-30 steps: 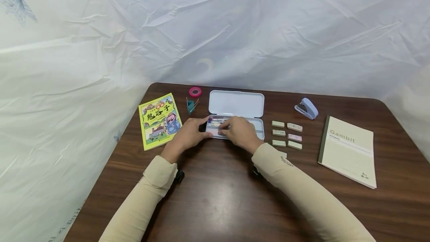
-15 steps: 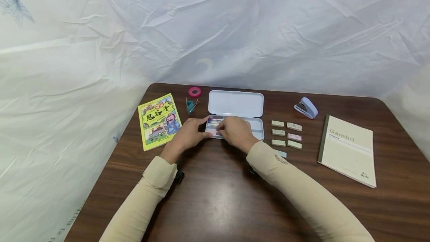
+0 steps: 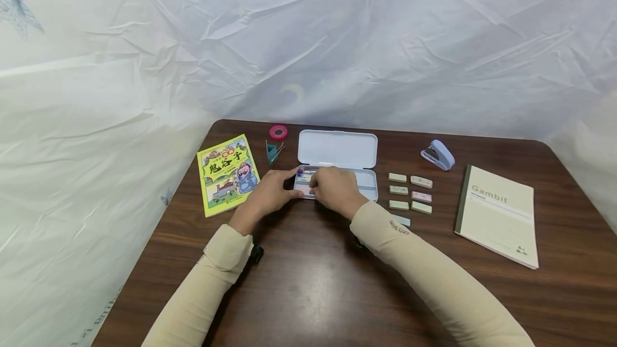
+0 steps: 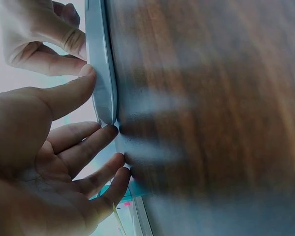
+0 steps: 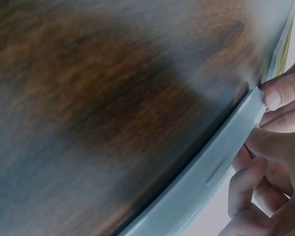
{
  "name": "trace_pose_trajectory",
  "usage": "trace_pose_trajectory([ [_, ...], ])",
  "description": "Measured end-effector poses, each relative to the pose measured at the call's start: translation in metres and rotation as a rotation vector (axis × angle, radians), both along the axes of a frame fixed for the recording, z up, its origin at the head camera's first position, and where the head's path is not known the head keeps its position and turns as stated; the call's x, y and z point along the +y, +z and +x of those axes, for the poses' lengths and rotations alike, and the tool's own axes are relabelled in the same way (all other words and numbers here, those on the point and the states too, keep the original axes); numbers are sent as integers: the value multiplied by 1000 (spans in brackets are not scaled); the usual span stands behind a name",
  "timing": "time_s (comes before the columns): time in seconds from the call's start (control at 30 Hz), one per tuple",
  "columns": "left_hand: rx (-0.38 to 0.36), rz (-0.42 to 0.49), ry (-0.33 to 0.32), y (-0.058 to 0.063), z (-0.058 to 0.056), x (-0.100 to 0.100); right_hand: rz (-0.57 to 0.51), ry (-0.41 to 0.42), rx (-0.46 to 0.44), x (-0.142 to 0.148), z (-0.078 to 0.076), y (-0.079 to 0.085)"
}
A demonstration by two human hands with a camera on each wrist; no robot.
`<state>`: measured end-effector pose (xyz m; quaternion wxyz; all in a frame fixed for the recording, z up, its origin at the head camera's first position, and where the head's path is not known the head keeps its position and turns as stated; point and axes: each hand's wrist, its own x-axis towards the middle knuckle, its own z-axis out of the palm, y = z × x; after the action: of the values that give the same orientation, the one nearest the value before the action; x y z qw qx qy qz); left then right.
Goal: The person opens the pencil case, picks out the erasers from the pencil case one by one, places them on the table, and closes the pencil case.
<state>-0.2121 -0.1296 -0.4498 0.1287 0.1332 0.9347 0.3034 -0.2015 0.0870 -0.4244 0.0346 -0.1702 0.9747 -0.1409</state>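
Observation:
A white pencil case (image 3: 368,195) lies with its lid (image 3: 337,149) raised at the back of the table. Several pens (image 3: 305,174) fill its left rear part, and a pinkish block lies in the front left. My left hand (image 3: 273,191) holds the case's left end, thumb at the front edge and a finger at the back corner. In the left wrist view, other fingers touch that end. My right hand (image 3: 335,186) reaches into the case beside the left thumb, fingers curled downward. Its fingertips are mostly hidden, and I cannot tell what they hold.
Several erasers (image 3: 398,190) stand in two columns right of the case, with a pale blue one (image 3: 401,220) in front. Farther right are a stapler (image 3: 437,155) and notebook (image 3: 498,216). Leftward are a yellow book (image 3: 228,175), a teal holder (image 3: 273,153) and pink tape (image 3: 278,132).
My right hand has shifted slightly left inside the case, toward the left thumb. Its sleeve has uncovered more of the pale blue eraser. The left hand stays at the case's end.

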Motion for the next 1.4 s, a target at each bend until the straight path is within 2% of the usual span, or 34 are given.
trace_pose_trajectory([
  [0.1, 16, 0, -8, -1, 0, 0, 1, -4, -32, -2, 6, 14],
  [0.2, 25, 3, -15, -3, -2, -1, 1, 1, -20, 0, 1, 6],
  [0.33, 32, 10, -25, -6, -4, -2, -1, -19, 17, 4, -12, -20],
  [0.43, 41, 11, -30, -9, -6, -3, 5, -38, 23, 2, -16, -27],
  [0.6, 35, 15, -31, -12, -6, -4, -33, -56, 6, 4, -15, -28],
  [0.73, 34, 16, -31, -11, -6, -4, -130, -106, -55, 15, -14, -26],
  [0.87, 35, 5, -25, -7, -4, -2, -253, -153, -89, 29, -10, -18],
  [1.0, 6, 5, -11, -1, -1, -1, -338, -162, -127, 36, 10, 13],
  [1.03, -3, 8, -8, 0, 0, -1, -358, -161, -133, 40, 10, 12],
  [1.1, -21, 16, -3, 3, 2, 0, -381, -166, -152, 44, 20, 26],
  [1.23, -30, 20, 2, 7, 4, 2, -442, -166, -141, 63, 29, 28],
  [1.27, -29, 21, 6, 7, 4, 2, -450, -165, -138, 67, 36, 37],
  [1.4, -17, 16, 10, 10, 7, 3, -472, -181, -138, 94, 46, 40],
])
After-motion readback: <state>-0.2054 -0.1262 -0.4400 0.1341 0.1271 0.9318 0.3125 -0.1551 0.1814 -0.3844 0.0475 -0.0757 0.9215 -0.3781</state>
